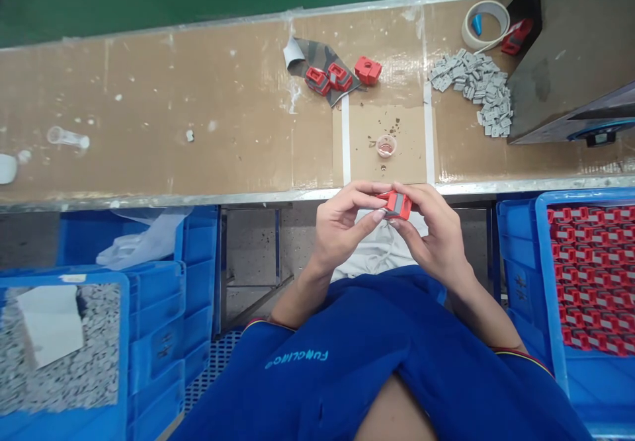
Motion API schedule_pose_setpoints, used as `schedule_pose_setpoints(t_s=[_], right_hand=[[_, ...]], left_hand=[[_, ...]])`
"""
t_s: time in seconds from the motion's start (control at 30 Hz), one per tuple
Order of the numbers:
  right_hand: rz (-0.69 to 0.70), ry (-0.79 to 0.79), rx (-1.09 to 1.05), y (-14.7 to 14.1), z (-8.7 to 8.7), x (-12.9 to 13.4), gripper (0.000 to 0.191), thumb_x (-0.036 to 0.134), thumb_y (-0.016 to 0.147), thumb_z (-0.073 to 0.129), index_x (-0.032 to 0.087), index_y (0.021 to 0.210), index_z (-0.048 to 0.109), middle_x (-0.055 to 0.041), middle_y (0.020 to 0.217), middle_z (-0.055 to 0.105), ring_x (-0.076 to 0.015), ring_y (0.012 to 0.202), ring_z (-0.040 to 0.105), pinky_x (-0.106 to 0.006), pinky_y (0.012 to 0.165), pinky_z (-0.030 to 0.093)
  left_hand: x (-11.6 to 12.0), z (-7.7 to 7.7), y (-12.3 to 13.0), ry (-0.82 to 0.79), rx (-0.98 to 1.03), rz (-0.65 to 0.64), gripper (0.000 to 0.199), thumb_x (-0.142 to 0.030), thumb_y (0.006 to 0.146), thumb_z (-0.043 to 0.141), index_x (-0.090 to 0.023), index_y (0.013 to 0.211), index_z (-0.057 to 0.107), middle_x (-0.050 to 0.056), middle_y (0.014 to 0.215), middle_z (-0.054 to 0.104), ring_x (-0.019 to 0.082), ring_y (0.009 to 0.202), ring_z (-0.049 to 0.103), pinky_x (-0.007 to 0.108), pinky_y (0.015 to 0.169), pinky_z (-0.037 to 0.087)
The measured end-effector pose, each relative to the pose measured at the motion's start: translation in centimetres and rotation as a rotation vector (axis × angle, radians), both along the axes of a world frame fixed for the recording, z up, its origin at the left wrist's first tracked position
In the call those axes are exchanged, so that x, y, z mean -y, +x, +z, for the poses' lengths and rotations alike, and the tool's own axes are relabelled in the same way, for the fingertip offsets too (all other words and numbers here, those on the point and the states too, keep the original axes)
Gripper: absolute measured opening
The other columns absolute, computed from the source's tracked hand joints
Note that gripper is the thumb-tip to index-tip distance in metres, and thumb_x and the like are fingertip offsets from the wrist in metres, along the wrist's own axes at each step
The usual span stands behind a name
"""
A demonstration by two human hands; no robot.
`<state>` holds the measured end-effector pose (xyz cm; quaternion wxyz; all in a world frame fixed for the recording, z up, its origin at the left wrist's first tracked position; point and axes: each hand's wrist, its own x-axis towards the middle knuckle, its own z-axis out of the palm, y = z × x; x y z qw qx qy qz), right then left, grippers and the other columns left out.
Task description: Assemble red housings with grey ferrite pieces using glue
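Just off the table's front edge, a red part with a grey strip (pixel 398 205) is pinched between both my hands. My left hand (pixel 344 223) grips its left side with thumb and fingertips, and my right hand (pixel 435 229) holds its right side. Beyond them on the table stands a small clear cup (pixel 385 146) with dark specks around it. Farther back, two red parts (pixel 328 79) lie on a camouflage cloth (pixel 317 52), with another red part (pixel 368 70) at its right edge.
Small grey pieces (pixel 476 84) are heaped at the right, near a tape roll (pixel 502 12) and a large box (pixel 570 51). A blue crate (pixel 543 262) of red parts stands at the right; a blue crate (pixel 125 335) of grey pieces stands at the left.
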<state>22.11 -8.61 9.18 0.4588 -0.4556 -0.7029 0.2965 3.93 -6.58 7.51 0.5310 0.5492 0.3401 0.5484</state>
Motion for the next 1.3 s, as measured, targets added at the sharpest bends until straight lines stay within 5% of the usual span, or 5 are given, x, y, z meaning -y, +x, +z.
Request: schedule_pose_setpoints(t_s=[0.63, 0.8, 1.0, 1.2, 1.3], right_hand=[[0.017, 0.131, 0.092, -0.2, 0.2, 0.2, 0.04, 0.027, 0.106, 0.063, 0.029, 0.146, 0.058, -0.0119, 0.125, 0.075, -0.028, 0.116, 0.073, -0.045, 0.098, 0.065], [0.043, -0.102, -0.182, -0.6, -1.0, -0.2, 0.031, 0.029, 0.103, 0.07, 0.027, 0.133, 0.063, -0.0105, 0.126, 0.074, -0.0227, 0.116, 0.074, -0.038, 0.099, 0.064], [0.023, -0.389, -0.645, -2.0, -3.6, -0.4, 0.044, 0.058, 0.098, 0.071, 0.027, 0.124, 0.055, -0.0089, 0.118, 0.071, -0.0202, 0.1, 0.075, -0.037, 0.089, 0.066], [-0.115, -0.127, -0.269, -0.1, -2.3, -0.7, 0.021, 0.037, 0.102, 0.068, 0.028, 0.121, 0.064, -0.0087, 0.117, 0.065, -0.0216, 0.107, 0.069, -0.038, 0.086, 0.065], [-0.054, 0.016, -0.007, 1.9, -0.5, -1.1, 0.011, 0.025, 0.102, 0.068, 0.027, 0.112, 0.071, -0.0073, 0.109, 0.067, -0.0218, 0.105, 0.069, -0.04, 0.088, 0.063]], left_hand=[[0.3, -0.7, -0.2, 0.045, 0.033, 0.043, 0.016, -0.021, 0.089, 0.085, -0.032, 0.101, 0.085, 0.004, 0.11, 0.08, 0.018, 0.105, 0.079, 0.036, 0.095, 0.068], [-0.2, 0.0, -0.7, 0.045, -0.087, -0.012, 0.019, -0.017, 0.091, 0.082, -0.027, 0.108, 0.083, 0.007, 0.117, 0.079, 0.02, 0.116, 0.077, 0.036, 0.104, 0.065], [-0.4, -0.6, 0.2, 0.16, -0.284, 0.023, 0.056, -0.038, 0.094, 0.081, -0.024, 0.146, 0.065, 0.014, 0.138, 0.074, 0.025, 0.124, 0.074, 0.037, 0.104, 0.063], [-1.5, 0.1, -0.5, 0.41, -0.581, 0.035, 0.045, -0.027, 0.097, 0.076, -0.025, 0.14, 0.069, 0.012, 0.13, 0.079, 0.025, 0.123, 0.075, 0.04, 0.106, 0.063], [-2.3, 1.0, -0.9, 0.494, -0.622, -0.041, 0.046, -0.026, 0.096, 0.077, -0.023, 0.141, 0.068, 0.012, 0.126, 0.079, 0.024, 0.118, 0.077, 0.036, 0.102, 0.065]])
